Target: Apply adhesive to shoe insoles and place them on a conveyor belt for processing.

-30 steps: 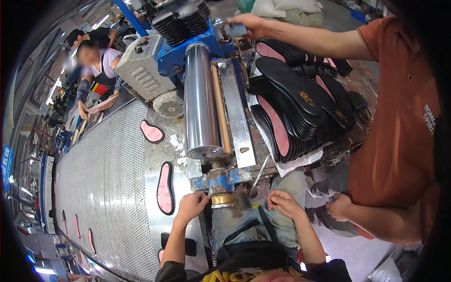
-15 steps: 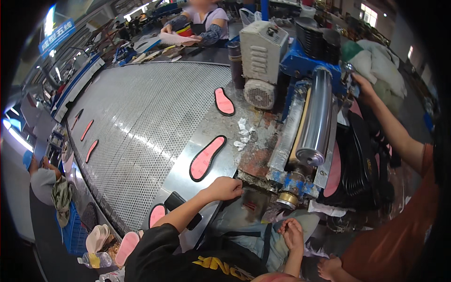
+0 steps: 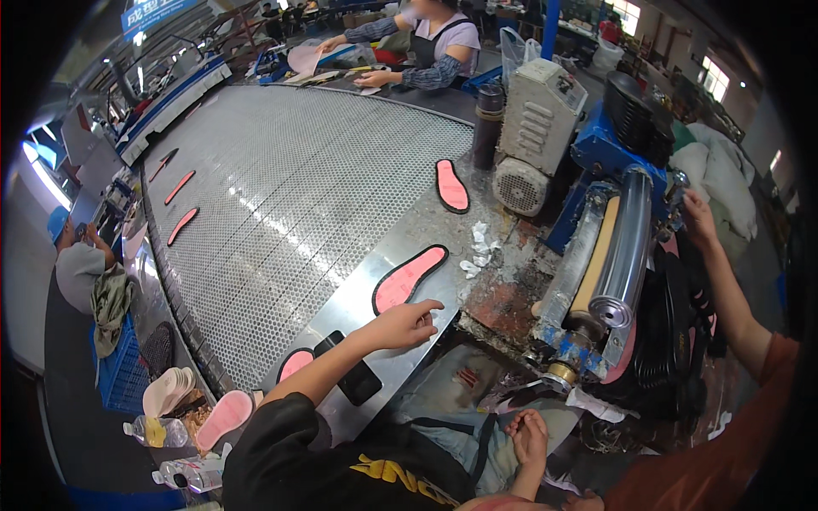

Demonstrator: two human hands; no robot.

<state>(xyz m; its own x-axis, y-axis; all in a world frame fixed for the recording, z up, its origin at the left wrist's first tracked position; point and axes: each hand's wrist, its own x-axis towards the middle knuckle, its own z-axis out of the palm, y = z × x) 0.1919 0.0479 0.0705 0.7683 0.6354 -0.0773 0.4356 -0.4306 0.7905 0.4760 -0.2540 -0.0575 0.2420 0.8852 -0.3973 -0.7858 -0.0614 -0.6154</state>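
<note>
My left hand [image 3: 407, 324] is above the front edge of the smooth metal plate [image 3: 345, 300], its index finger stretched out and the others bent. It appears to hold nothing. Just beyond it lies a pink insole with a black rim [image 3: 409, 278]. A black phone-like slab [image 3: 356, 372] sits under my left forearm, with another pink insole [image 3: 295, 364] partly hidden beside it. Over my lap rests my right hand [image 3: 529, 436], palm turned up, fingers loosely curled, with nothing visible in it. A further pink insole [image 3: 452, 186] lies farther off, near the motor.
A perforated conveyor [image 3: 281, 196] carries several insoles. To the right stands a roller machine [image 3: 626, 255] with a grey motor housing [image 3: 543, 119]. A co-worker's hand [image 3: 699, 219] is at its far end. Another person [image 3: 443, 47] handles pieces across the conveyor. Bottles [image 3: 159, 432] stand lower left.
My view has swung left, so the scene sits farther right. My left hand has gone from a closed fist at the plate's edge to an extended index finger. My right hand stays over my lap.
</note>
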